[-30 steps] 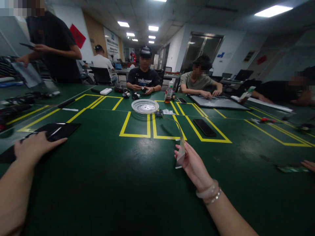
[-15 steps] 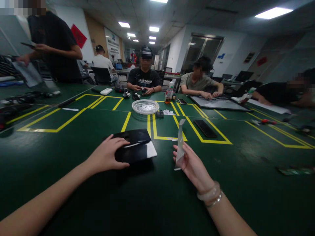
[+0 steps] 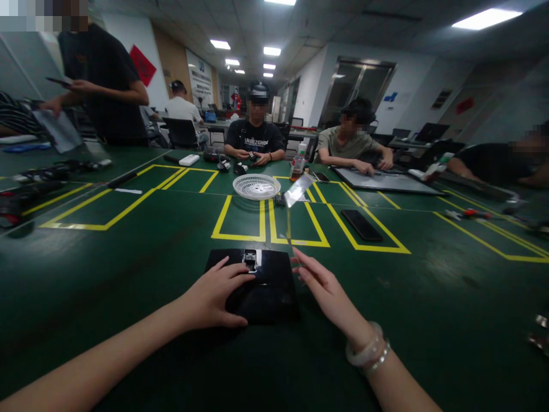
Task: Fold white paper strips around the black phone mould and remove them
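black glossy flat case (image 3: 274, 297) lies toward the near edge of the green worktop (image 3: 450, 320); the left hand (image 3: 214, 293) rests spread on it, the right hand (image 3: 328, 286) pinching a thin bent strip (image 3: 299, 190).

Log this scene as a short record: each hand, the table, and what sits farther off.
Left hand: spread on a flat black object
Right hand: holding a thin glossy strip at its lower end
Table: green, marked with yellow tape
Farther off: round white basket; bottle; dark phone-like slab inside a taped outline
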A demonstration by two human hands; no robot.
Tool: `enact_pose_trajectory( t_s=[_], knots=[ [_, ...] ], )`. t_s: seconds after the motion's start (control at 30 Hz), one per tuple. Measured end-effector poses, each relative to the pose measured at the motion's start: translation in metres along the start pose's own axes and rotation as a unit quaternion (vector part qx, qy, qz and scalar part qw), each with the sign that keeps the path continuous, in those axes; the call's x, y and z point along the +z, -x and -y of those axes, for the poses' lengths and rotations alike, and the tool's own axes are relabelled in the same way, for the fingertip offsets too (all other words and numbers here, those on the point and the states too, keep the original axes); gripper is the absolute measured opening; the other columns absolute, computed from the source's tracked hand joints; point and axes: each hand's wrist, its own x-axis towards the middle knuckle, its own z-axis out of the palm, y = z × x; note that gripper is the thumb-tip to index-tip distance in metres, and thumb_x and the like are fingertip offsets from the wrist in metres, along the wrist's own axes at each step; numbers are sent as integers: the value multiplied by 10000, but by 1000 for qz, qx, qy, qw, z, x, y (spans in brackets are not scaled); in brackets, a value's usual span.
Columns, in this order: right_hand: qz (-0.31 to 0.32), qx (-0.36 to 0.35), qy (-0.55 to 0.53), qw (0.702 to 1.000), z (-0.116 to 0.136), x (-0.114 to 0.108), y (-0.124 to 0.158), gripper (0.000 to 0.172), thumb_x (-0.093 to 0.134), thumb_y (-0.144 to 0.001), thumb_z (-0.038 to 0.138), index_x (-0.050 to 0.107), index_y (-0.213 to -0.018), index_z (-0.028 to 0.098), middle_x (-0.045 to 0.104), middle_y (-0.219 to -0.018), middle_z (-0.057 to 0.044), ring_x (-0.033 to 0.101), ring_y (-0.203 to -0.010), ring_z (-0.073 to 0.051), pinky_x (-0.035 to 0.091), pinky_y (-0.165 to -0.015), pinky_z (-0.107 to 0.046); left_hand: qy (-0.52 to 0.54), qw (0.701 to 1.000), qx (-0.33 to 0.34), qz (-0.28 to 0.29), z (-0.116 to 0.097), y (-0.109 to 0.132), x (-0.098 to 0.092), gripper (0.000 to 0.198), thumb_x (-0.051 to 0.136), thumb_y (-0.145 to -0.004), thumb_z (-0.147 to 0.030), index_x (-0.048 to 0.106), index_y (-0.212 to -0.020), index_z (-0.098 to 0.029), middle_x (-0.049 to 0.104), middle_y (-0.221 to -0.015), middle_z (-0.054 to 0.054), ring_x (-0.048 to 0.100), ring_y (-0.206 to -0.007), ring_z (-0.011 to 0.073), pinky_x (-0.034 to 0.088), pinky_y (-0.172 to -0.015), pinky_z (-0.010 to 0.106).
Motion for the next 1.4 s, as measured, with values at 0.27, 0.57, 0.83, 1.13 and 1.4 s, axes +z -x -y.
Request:
enact_pose_trajectory(
  t_s=[0.27,0.57,0.83,1.13,1.4],
  knots=[
    [208,-96,327,917,23,6,13,447,442,-984,148,552,-1364,354,587,-1279,-47,584,-1108,-185,493,-932,-346,-92,956,233,-153,-20,10,-7,114,553,-976,-210,618,-1060,-170,678,-976,55,630,-829,188,480,-682,301],
    [220,-102,434,868,31,11,17,360,495,-964,191,632,-1260,343,616,-1212,-52,586,-1047,-222,479,-876,-407,-104,979,165,-59,-9,4,0,78,614,-956,-202,648,-1025,-193,666,-1060,35,617,-899,208,462,-760,339],
    [184,-112,432,876,32,20,22,278,576,-940,282,684,-1191,330,616,-1199,-65,538,-1156,-258,429,-1007,-480,-74,991,115,12,-12,2,0,100,690,-906,-228,688,-1005,-212,671,-1021,28,633,-888,203,465,-788,327],
    [147,-151,401,892,25,17,16,260,609,-914,244,702,-1142,328,609,-1243,-58,544,-1185,-247,383,-1082,-526,-56,998,-1,4,0,3,0,965,779,-708,-669,434,-1461,-175,457,-1459,141,419,-1339,356,219,-1166,555],
    [56,-198,401,893,16,11,11,353,580,-911,180,632,-1246,276,647,-1205,-76,587,-1147,-242,379,-1095,-562,-28,999,17,11,-2,0,-3,846,797,-732,-557,475,-1429,-201,499,-1401,123,464,-1294,331,159,-1195,553]
  ],
)
